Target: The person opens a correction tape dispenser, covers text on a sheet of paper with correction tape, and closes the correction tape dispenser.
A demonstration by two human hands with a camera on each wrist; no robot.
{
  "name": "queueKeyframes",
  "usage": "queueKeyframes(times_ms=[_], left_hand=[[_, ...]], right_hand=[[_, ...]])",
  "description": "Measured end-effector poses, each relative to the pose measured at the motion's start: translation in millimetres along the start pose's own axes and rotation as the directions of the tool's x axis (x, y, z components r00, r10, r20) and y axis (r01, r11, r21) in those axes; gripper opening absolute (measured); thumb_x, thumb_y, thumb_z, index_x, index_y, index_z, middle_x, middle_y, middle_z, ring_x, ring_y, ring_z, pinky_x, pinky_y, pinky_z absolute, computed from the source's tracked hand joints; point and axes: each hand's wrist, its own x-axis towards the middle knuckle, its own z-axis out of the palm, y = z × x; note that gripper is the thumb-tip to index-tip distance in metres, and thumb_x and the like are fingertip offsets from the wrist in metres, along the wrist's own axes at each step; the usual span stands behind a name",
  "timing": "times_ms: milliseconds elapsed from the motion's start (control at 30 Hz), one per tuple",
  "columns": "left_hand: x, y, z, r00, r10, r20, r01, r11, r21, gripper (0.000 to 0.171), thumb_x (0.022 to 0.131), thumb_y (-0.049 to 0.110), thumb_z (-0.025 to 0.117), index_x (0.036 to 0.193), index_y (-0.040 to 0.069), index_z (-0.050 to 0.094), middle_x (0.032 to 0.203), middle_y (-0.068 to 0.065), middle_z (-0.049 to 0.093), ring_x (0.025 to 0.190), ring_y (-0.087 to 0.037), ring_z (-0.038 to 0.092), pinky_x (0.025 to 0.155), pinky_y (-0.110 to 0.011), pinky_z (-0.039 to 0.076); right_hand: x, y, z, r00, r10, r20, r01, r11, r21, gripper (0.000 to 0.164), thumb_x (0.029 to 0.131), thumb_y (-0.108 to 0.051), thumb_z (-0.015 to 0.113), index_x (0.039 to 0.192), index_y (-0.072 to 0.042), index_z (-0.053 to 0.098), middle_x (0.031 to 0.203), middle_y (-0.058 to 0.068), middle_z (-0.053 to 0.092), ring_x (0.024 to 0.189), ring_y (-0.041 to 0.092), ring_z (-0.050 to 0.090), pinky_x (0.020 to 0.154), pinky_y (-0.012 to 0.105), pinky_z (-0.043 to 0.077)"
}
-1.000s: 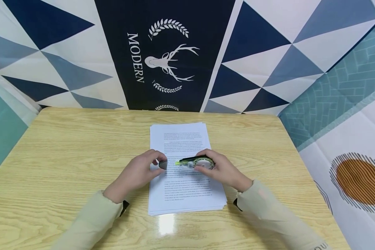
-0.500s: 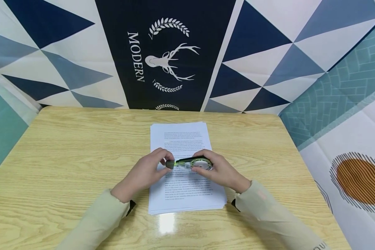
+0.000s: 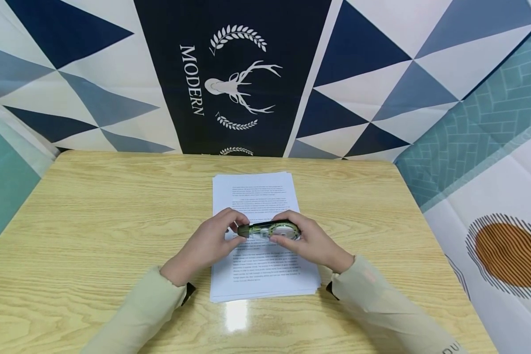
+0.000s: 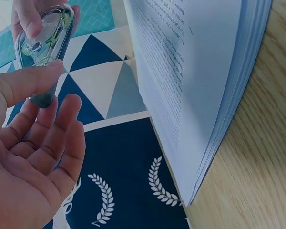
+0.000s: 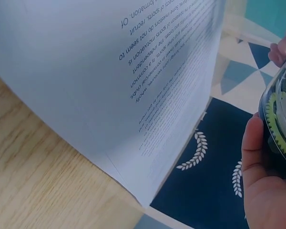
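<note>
A correction tape (image 3: 272, 229) with a clear body, black edge and green gear is held above the printed pages. My right hand (image 3: 308, 239) grips its round end between thumb and fingers. At the other end, a dark grey cap (image 3: 244, 231) covers the tip, and my left hand (image 3: 212, 238) pinches that cap. In the left wrist view the cap (image 4: 42, 99) sits between the thumb and fingertips. The right wrist view shows the green gear (image 5: 278, 126) inside the case. Beneath both hands lies a stack of printed paper (image 3: 265, 270).
The stack rests on a light wood-grain table (image 3: 115, 211), its edges slightly uneven. Behind the table hangs a patterned cloth (image 3: 248, 83) with triangles and a deer head. Another patterned cloth (image 3: 491, 196) borders the right side.
My left hand has moved right with the cap, which has gone from apart to seated over the correction tape's tip. The right hand has shifted only slightly.
</note>
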Motion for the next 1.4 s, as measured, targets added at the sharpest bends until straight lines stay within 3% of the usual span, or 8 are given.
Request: queueKeyframes(times_ms=[400, 600, 867, 1067, 1233, 1400], left_hand=[[-5.2, -2.0, -0.4, 1.000, 0.017, 0.020, -0.014, 0.989, -0.148, 0.031, 0.078, 0.006, 0.074, 0.107, 0.009, 0.064, 0.098, 0.000, 0.060, 0.082, -0.015, 0.055, 0.076, -0.033, 0.052], [-7.8, -3.9, -4.8, 1.000, -0.011, 0.016, 0.014, 0.976, -0.216, 0.028, 0.084, 0.014, 0.069, 0.112, 0.011, 0.066, 0.105, 0.003, 0.063, 0.086, -0.007, 0.058, 0.081, -0.030, 0.054], [-7.1, -4.9, -7.7, 1.000, 0.014, -0.017, -0.017, 0.977, -0.211, 0.028, 0.085, 0.016, 0.068, 0.113, 0.011, 0.067, 0.105, 0.002, 0.066, 0.088, -0.008, 0.060, 0.080, -0.032, 0.054], [-6.5, -4.3, -6.7, 1.000, 0.025, -0.011, -0.027, 0.979, -0.202, 0.028, 0.086, 0.016, 0.068, 0.113, 0.011, 0.066, 0.101, 0.002, 0.067, 0.084, -0.007, 0.060, 0.077, -0.025, 0.053], [-5.4, -2.8, -5.6, 0.999, 0.048, -0.009, -0.049, 0.980, -0.191, 0.025, 0.086, 0.016, 0.067, 0.111, 0.010, 0.066, 0.101, 0.001, 0.066, 0.084, -0.008, 0.060, 0.078, -0.031, 0.054], [-4.7, -2.6, -5.1, 0.997, 0.075, -0.021, -0.077, 0.979, -0.189, 0.025, 0.087, 0.016, 0.066, 0.111, 0.011, 0.066, 0.102, 0.002, 0.065, 0.085, -0.007, 0.059, 0.078, -0.024, 0.052]], right_hand=[[-1.7, -1.0, 1.6, 1.000, 0.001, 0.009, -0.001, 1.000, 0.019, 0.029, 0.086, -0.030, 0.067, 0.113, -0.023, 0.059, 0.110, -0.005, 0.063, 0.093, 0.010, 0.061, 0.081, 0.027, 0.051], [-3.2, -1.0, 1.2, 1.000, -0.015, 0.005, 0.015, 0.999, 0.033, 0.030, 0.087, -0.028, 0.066, 0.115, -0.023, 0.058, 0.111, -0.003, 0.063, 0.094, 0.010, 0.061, 0.080, 0.026, 0.052], [-1.9, -2.2, 1.0, 1.000, -0.001, -0.001, 0.001, 0.999, 0.041, 0.029, 0.087, -0.028, 0.066, 0.115, -0.022, 0.057, 0.112, -0.003, 0.063, 0.095, 0.011, 0.061, 0.081, 0.026, 0.051], [-2.6, -4.5, 0.8, 1.000, 0.025, -0.004, -0.025, 0.997, 0.066, 0.028, 0.088, -0.027, 0.065, 0.115, -0.023, 0.058, 0.112, -0.002, 0.063, 0.092, 0.013, 0.061, 0.079, 0.026, 0.052], [-3.0, -5.1, 1.5, 0.999, 0.038, -0.007, -0.038, 0.996, 0.084, 0.028, 0.088, -0.027, 0.065, 0.115, -0.023, 0.058, 0.110, -0.001, 0.063, 0.090, 0.014, 0.061, 0.077, 0.026, 0.052], [-2.6, -5.4, 2.1, 0.999, 0.033, -0.010, -0.032, 0.996, 0.083, 0.028, 0.089, -0.028, 0.064, 0.115, -0.024, 0.057, 0.110, -0.002, 0.062, 0.091, 0.014, 0.060, 0.078, 0.026, 0.051]])
